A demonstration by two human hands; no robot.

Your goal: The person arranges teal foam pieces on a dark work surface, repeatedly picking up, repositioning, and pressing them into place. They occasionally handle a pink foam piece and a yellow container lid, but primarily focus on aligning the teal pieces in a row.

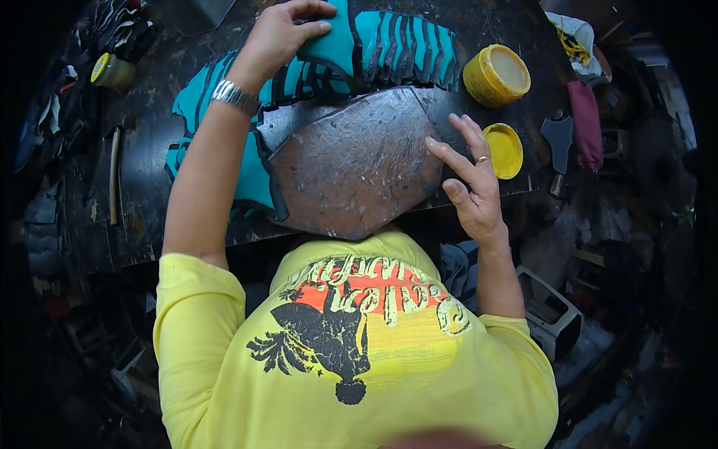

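Note:
My left hand (288, 28) reaches to the far side of the table, its thumb and fingers closed on the edge of a teal piece with a black border (331, 46). That piece lies over a row of overlapping teal pieces with dark edges (407, 45). More teal pieces (256, 176) fan out to the left, under and beside my left forearm. In front of my body lies a worn brown many-sided board (359, 161), reaching past the table's near edge. My right hand (476, 179) is at the board's right edge, fingers spread, with nothing in it.
Right of the board are an open yellow tub of pale paste (497, 75) and its yellow lid (503, 151). Farther right lie a dark flat-bladed tool (558, 146) and a maroon cloth roll (585, 123). A lidded jar (112, 72) and a thin stick (114, 176) are left.

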